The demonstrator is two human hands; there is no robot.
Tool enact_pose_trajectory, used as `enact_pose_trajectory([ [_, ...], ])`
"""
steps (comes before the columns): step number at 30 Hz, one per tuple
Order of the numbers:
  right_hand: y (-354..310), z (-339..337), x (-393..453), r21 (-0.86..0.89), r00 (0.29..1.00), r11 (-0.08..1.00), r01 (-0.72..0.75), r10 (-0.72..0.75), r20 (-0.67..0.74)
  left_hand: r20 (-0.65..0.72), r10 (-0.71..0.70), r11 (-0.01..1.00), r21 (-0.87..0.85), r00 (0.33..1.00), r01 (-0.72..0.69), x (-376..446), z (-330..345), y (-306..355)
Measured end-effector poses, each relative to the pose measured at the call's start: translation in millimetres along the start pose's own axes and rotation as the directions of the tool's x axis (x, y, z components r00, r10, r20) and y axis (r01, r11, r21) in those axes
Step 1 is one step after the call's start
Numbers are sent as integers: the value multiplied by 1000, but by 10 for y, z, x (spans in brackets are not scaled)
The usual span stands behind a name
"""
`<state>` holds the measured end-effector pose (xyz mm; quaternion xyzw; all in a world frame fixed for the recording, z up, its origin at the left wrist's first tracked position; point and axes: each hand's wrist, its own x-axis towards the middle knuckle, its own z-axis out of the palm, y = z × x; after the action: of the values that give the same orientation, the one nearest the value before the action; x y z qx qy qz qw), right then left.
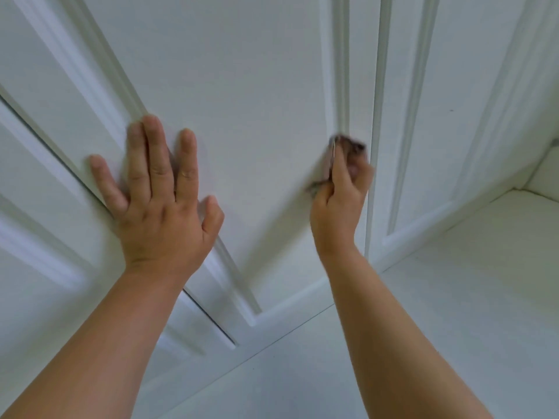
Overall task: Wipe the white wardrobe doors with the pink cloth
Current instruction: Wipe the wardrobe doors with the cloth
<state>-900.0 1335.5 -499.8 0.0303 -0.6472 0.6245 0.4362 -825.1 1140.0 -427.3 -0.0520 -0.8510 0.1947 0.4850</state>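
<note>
Pink cloth (348, 152) bunched in right hand (338, 204) grip, against door (257, 101)

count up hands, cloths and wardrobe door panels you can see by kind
bare hands: 2, left hand flat on door, right hand gripping cloth
blurred pink cloth: 1
white moulded wardrobe door panels: 3 in view
total: 6

Head view, close (downward) on doors (257, 86)

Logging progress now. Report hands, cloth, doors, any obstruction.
Left hand flat on the wardrobe door, fingers spread. Right hand grips the cloth against the panel moulding. Nothing in the way.
</note>
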Motion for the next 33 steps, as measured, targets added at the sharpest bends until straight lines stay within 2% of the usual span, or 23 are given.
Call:
enact_pose_trajectory([
  [2, -132, 39, 299, -26, 986, 986, 163, -164, -34, -7, 4, 1000, -7, 1000, -4, -1, 3, 3],
  [3, -93, 36, 331, -43, 978, 979, 200, -202, -44, -10, 5, 1000, -4, 1000, -5, -6, 6, 2],
  [6, 203, -122, -38, -27, 995, 995, 98, -98, 13, -21, 5, 1000, 4, 1000, -5, -19, 12, -5],
  [9, 475, -353, -489, -129, 995, 990, 50, -39, 89, -30, 3, 1000, 16, 1000, -2, -15, 13, -3],
  [12, 352, -278, -168, -178, 998, 984, -25, 36, 59, -30, 10, 1000, 21, 999, -10, -2, 0, -14],
  [15, -19, -88, 451, -48, 996, 995, 86, -88, -28, -29, 12, 1000, 15, 1000, -12, -7, 0, -15],
  [18, -214, -9, 830, -155, 974, 967, 203, -215, -66, -26, 11, 1000, 8, 1000, -10, -7, -2, -15],
  [20, -107, -71, 719, -117, 983, 979, 166, -174, -59, -24, 8, 1000, 7, 1000, -8, -6, 16, -11],
  [22, 161, -206, 365, -43, 999, 998, 37, -37, -18, -33, 0, 1000, 19, 999, 1, -9, 33, -19],
  [24, 382, -358, 34, -92, 997, 993, -75, 77, 15, -54, -2, 1000, 25, 999, 3, -14, 49, -13],
  [26, 493, -359, -72, -126, 995, 987, -103, 104, 1, -57, 2, 1000, 31, 998, 0, -41, 65, -19],
  [30, -31, -35, 338, -39, 980, 983, 180, -183, -73, -72, -1, 1000, 20, 997, 2, -12, 78, -13],
  [33, -301, 114, 623, 35, 954, 958, 286, -281, -106, -66, 7, 1000, 23, 998, -6, 11, 70, -20],
])
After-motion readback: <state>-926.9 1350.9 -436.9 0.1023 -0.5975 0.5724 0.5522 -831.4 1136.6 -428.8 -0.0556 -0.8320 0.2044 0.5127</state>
